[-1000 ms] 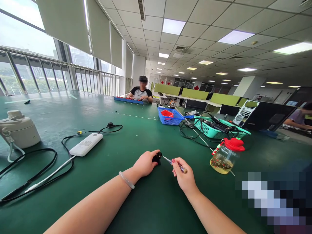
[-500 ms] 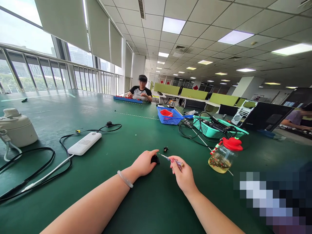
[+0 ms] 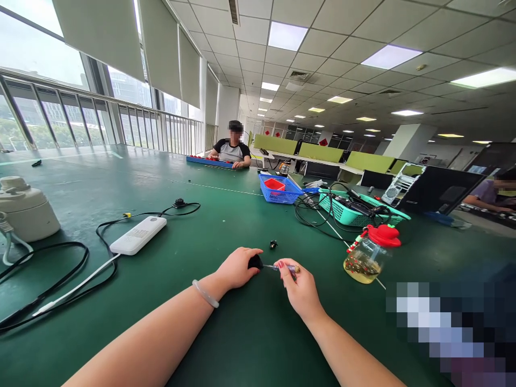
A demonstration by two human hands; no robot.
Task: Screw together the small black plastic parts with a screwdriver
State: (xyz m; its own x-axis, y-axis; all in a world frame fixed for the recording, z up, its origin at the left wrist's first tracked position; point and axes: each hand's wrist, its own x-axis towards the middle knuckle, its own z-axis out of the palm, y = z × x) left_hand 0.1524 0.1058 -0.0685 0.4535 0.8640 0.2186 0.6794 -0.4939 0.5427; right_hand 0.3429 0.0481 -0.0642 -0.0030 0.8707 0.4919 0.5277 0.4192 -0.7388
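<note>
My left hand is closed around a small black part at the middle of the green table; the fingers cover much of it, so its kind is unclear. In my right hand is a thin screwdriver with a clear handle, gripped between thumb and fingers. Its shaft points left, and the tip meets or nearly meets the right side of the black part. Just beyond the hands lies a small dark piece with a coppery glint.
A white power bank with cables lies left, near a beige bottle. Blue and teal baskets stand beyond, the teal one full of cables. A red-lidded jar is at right. Another person sits across the table.
The screwdriver has swung from a slant to nearly level, and its tip has come to the black part. My left hand keeps its hold. The person across has shifted their arms.
</note>
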